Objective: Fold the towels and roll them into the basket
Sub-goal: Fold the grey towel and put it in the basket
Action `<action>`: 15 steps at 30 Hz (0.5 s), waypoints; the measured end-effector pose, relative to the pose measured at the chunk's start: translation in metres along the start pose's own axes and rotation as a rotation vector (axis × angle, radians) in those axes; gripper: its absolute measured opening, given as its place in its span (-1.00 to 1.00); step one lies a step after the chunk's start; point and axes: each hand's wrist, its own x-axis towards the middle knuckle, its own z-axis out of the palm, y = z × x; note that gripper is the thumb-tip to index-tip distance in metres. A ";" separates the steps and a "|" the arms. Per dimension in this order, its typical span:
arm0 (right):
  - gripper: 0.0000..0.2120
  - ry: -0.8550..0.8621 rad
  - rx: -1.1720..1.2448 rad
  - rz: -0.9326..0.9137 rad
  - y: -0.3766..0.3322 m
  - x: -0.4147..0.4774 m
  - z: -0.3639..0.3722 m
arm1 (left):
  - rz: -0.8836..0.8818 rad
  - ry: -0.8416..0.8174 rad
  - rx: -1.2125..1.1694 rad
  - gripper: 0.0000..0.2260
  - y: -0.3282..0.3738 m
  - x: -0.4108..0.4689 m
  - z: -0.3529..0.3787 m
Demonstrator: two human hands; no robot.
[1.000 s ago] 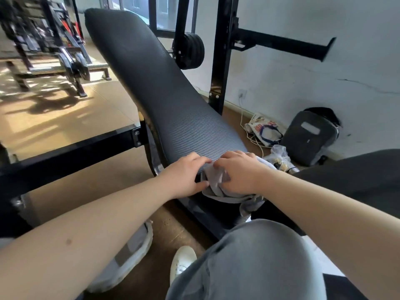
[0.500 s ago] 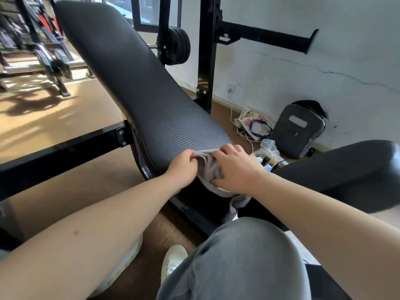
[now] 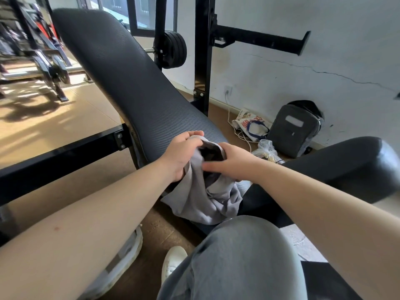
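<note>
A grey towel (image 3: pixel 203 200) hangs loose and crumpled at the near end of the black inclined bench pad (image 3: pixel 121 83). My left hand (image 3: pixel 180 153) grips the towel's upper left edge. My right hand (image 3: pixel 232 162) pinches the upper edge on the right, just beside the left hand. The cloth gapes open between the two hands and droops down toward my knee. A white rounded rim (image 3: pixel 121 256) shows at the lower left under my left forearm; I cannot tell whether it is the basket.
A black steel frame bar (image 3: pixel 65 156) runs left from the bench. An upright post (image 3: pixel 202 57) with a weight plate (image 3: pixel 175 50) stands behind. A grey backpack (image 3: pixel 294 131), a printed bag (image 3: pixel 251 126) and cables lie by the wall. A second black pad (image 3: pixel 337 167) lies at right.
The towel was bunched small under both hands on the pad's end. Now it is lifted off and unfurled, hanging long below the hands, with its top edge pulled apart.
</note>
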 end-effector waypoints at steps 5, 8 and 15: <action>-0.61 0.052 -0.193 -0.008 0.015 0.000 0.003 | 0.178 -0.127 0.586 -0.66 -0.002 -0.006 -0.014; -0.53 0.090 -0.222 -0.011 0.020 0.003 0.002 | 0.250 -0.174 1.105 -0.64 -0.005 -0.006 -0.025; -0.61 0.379 -0.524 -0.145 0.027 -0.003 0.013 | 0.175 0.035 1.102 -0.70 -0.018 -0.004 -0.035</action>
